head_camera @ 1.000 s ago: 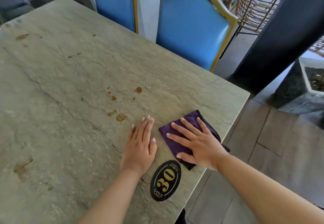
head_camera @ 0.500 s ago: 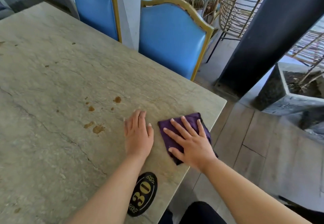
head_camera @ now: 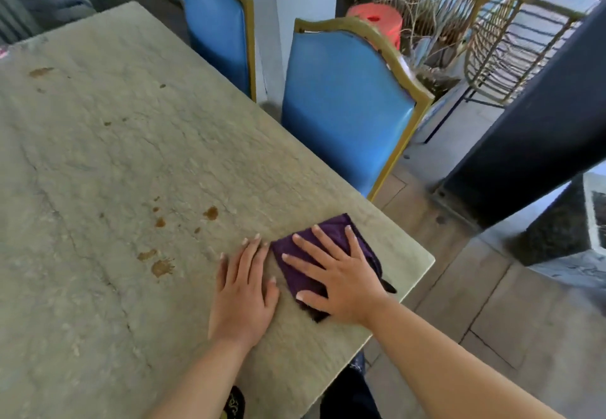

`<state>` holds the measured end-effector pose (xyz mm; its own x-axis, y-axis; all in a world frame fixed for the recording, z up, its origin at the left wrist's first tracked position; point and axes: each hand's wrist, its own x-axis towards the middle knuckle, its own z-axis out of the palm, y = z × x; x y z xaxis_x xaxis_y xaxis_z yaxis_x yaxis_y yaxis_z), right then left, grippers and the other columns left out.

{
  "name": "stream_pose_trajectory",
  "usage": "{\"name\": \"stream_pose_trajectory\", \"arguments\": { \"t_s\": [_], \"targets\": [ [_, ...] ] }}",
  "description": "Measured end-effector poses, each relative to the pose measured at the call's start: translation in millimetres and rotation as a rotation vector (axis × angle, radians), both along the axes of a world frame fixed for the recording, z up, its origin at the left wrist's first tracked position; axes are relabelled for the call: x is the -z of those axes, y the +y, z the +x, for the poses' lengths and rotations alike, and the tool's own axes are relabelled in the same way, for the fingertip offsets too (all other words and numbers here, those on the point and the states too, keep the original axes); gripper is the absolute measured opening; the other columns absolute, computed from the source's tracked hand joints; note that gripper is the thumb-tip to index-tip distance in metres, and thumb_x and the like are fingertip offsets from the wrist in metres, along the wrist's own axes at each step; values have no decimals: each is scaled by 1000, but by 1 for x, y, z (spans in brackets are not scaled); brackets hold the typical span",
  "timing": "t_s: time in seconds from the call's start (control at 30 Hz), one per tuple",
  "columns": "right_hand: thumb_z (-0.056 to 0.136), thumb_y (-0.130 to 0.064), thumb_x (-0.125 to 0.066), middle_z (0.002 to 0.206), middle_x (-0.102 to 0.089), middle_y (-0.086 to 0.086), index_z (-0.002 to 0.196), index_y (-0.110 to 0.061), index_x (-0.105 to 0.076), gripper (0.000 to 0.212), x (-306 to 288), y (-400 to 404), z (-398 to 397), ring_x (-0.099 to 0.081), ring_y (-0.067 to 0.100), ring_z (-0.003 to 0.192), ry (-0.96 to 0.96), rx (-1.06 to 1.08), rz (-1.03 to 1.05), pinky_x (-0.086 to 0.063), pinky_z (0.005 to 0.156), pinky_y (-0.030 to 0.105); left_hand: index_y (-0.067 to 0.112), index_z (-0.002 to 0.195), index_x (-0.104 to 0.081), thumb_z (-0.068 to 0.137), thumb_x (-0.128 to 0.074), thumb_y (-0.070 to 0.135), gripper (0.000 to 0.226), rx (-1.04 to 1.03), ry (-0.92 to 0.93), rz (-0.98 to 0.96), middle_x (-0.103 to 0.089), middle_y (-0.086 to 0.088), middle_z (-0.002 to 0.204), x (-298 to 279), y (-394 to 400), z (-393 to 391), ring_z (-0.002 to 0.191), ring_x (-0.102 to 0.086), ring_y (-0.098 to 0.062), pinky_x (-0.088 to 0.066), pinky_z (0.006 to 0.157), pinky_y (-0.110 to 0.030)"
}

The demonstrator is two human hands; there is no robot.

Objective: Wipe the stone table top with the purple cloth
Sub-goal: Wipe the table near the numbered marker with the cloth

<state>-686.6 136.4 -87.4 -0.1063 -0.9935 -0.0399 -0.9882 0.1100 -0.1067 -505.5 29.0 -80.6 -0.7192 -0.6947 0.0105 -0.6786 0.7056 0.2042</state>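
We note the purple cloth [head_camera: 323, 256] lies folded flat on the stone table top [head_camera: 137, 143], near its right-hand corner and close to the edge. Our right hand [head_camera: 341, 279] presses it from above, fingers straight and spread apart, palm over the nearer half; nothing is pinched. Our left hand [head_camera: 244, 294] rests flat on bare stone just beside the cloth's left border, fingers straight and nearly together, holding nothing. Brown stains [head_camera: 162, 266] sit to the left of both hands, with smaller spots [head_camera: 210, 212] farther up, and one more mark [head_camera: 41, 71] near the far left; none appears wiped yet, so we judge the task barely begun. For a good stroke we would keep the palm flat and the pressure even across all fingers, so the folded layers do not bunch or slide apart, and sweep leftward toward the nearest stains rather than toward the edge, where the cloth could slip off. The stone looks rough and veined, with a crack running through it; dried marks there may need several overlapping passes, perhaps short circular ones. The left hand probably should lift or move aside, since it lies in the path of the sweep. Two blue chairs [head_camera: 344, 107] stand along the far side, apart from the work.
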Motion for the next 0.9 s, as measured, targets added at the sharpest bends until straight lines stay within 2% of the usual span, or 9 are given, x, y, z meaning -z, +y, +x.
{"name": "stream_pose_trajectory", "arguments": {
  "t_s": [0.17,0.27,0.4,0.5,0.57,0.6,0.73,0.8,0.9],
  "targets": [
    [87,-71,-5,161,5,-9,147,-47,4,66,-3,-49,-54,13,29,147,37,384,85,3,108,70,20,152,-22,96,-27,47,63,-45,-42,40,-15,6,160,-2,0,0,148,-10,-10,-11,121,-43],
    [85,-68,4,161,12,-6,147,-44,11,66,-3,-94,-48,19,34,144,0,450,112,3,106,73,21,153,-20,98,-27,47,61,-66,-5,52,-16,8,159,-2,1,0,147,-11,-7,-11,121,-39],
    [88,-66,1,161,13,-4,148,-40,10,67,-2,-102,0,16,34,145,22,99,79,6,106,72,15,142,-44,95,-37,38,53,-239,83,-42,-45,-1,145,-7,8,4,131,-44,-17,-33,111,-38],
    [91,-68,-16,161,-7,-6,150,-41,-9,65,2,-78,21,-3,30,148,-1,-365,-10,-8,108,70,13,134,-53,92,-37,31,49,-512,124,-107,-56,-5,134,-11,9,13,116,-58,-24,-45,99,-43],
    [91,-69,-21,161,-11,-9,149,-45,-11,64,2,-82,5,-9,25,148,20,-524,-45,-8,112,66,12,135,-51,90,-37,32,50,-697,110,-88,-53,-6,136,-12,8,29,119,-55,-27,-39,104,-46],
    [90,-70,-19,161,-11,-10,149,-46,-9,64,2,-91,-5,-9,23,148,38,-490,-44,-7,113,64,13,138,-47,92,-37,34,51,-760,85,-69,-49,-6,139,-10,8,39,125,-50,-26,-33,110,-46],
    [89,-68,-5,161,5,-6,149,-43,6,66,2,-145,-6,7,25,148,50,15,37,3,111,65,18,154,-12,96,-21,55,70,-835,-60,52,-13,-1,160,-1,13,71,149,-7,-16,2,122,-43],
    [89,-66,-1,161,13,-4,149,-40,11,66,0,-171,17,15,30,146,11,140,84,6,108,69,19,155,-4,95,-12,58,72,-828,-82,47,-4,1,162,2,15,71,149,1,-14,7,121,-42],
    [91,-64,-2,160,17,-4,148,-41,13,63,-4,-178,57,18,32,145,14,-51,100,10,108,69,19,154,-10,95,-17,53,68,-843,-60,27,-10,3,161,1,12,70,149,-2,-13,4,121,-42]
  ]
}}
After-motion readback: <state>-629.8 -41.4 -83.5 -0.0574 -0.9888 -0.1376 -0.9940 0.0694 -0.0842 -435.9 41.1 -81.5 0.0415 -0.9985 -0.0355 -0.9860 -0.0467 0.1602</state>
